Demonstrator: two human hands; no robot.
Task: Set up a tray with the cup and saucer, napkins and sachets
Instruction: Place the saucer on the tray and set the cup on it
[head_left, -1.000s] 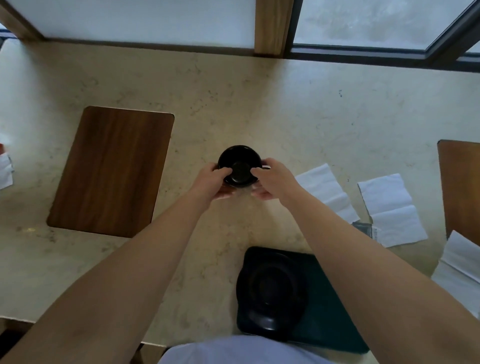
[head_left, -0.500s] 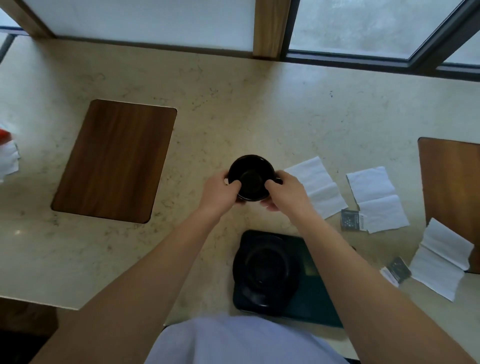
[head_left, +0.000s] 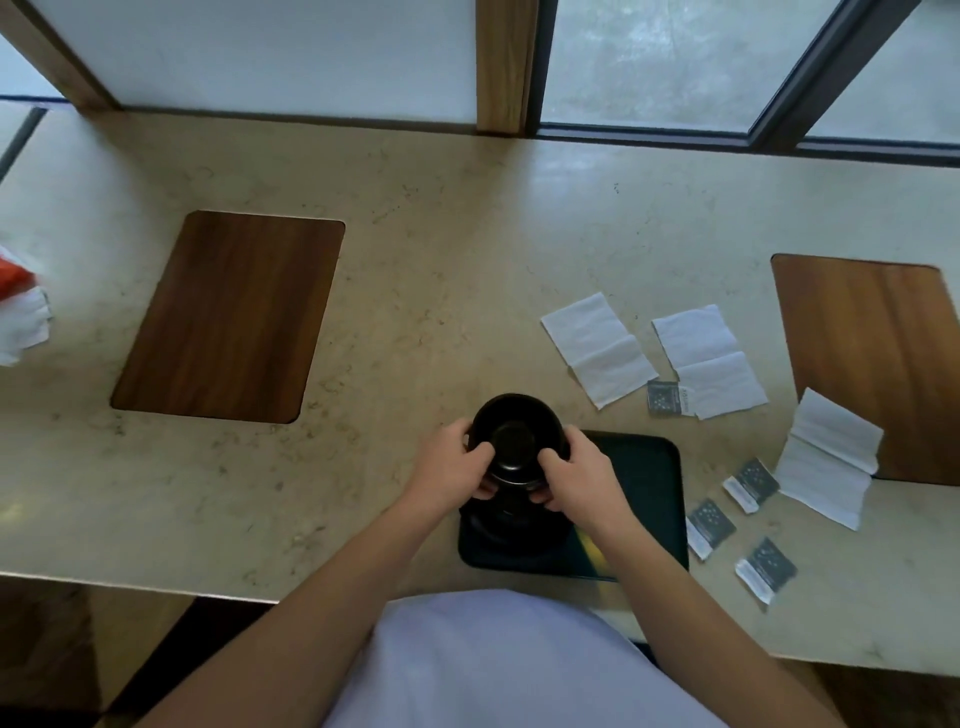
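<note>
A black cup is held between my left hand and my right hand, each gripping one side. The cup hangs over the black saucer, which lies on the left part of the dark tray near the counter's front edge. My hands hide most of the saucer. Three white napkins lie right of the tray: one, a second and a third. Several dark sachets lie there too, one between napkins and others beside the tray.
Two wooden inlays are set in the beige counter, one at left and one at right. A red and white wrapper lies at the far left edge. Windows run along the back. The counter's front edge is close to my body.
Both hands have brought the cup toward me, from the open counter beyond the tray to above the saucer. The view has tilted, bringing more sachets into sight.
</note>
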